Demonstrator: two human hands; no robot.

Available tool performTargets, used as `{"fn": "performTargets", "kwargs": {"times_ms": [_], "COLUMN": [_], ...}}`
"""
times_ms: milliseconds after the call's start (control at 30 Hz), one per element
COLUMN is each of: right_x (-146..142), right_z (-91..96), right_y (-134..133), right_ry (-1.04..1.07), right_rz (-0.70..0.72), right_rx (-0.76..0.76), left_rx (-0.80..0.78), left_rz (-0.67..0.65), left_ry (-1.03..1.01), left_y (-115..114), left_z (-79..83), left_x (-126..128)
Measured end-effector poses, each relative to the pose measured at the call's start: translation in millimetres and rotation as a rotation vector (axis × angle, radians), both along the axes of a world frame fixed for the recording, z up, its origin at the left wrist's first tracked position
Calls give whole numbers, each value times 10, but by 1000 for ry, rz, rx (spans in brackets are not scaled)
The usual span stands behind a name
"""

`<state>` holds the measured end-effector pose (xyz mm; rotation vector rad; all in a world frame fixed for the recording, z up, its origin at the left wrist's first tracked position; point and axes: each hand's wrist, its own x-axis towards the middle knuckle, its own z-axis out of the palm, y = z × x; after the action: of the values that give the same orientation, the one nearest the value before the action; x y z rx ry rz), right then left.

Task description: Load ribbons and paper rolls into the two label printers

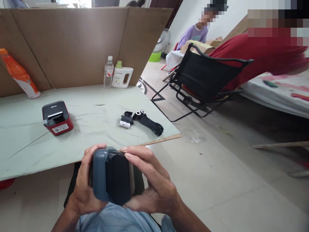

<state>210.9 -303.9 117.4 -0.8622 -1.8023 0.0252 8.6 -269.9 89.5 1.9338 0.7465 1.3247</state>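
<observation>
Over my lap, just off the table's front edge, I hold a boxy blue-grey and black device [118, 178] that resembles a small receipt printer. My left hand [84, 183] wraps around its left side. The fingers of my right hand [152, 180] press on its upper right edge, with the thumb at the bottom right. Its underside is hidden. On the table stands a red and black receipt printer [58, 118] with a paper strip in its slot. Farther right lie a small white roll with black material [126, 120] and a black strap-like bundle [149, 124] with white-ended rolls.
The table [96, 141] has a cardboard screen [79, 48] at its back. Before it stand an orange bottle [20, 75], a water bottle [108, 72] and a white jug [122, 77]. At right, one person sits on a black folding chair [200, 74]; another sits farther back.
</observation>
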Motion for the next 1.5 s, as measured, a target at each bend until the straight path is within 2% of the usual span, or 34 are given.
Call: {"fn": "performTargets", "kwargs": {"times_ms": [300,700,900,1267,1500], "right_x": [2,47,57,17,20], "right_z": [62,36,38,93,74], "right_y": [-7,11,17,-47,-58], "right_ry": [8,25,13,6,4], "right_rz": [28,67,77,41,38], "right_rx": [-94,-136,-128,-137,-154], "left_rx": [-83,-80,-91,-94,-84], "left_rz": [-1,37,14,-2,8], "left_ry": [-29,13,16,-11,44], "left_y": [-59,-76,-63,-83,-88], "left_z": [-104,-79,-78,-78,-66], "left_x": [15,25,19,16,-15]}}
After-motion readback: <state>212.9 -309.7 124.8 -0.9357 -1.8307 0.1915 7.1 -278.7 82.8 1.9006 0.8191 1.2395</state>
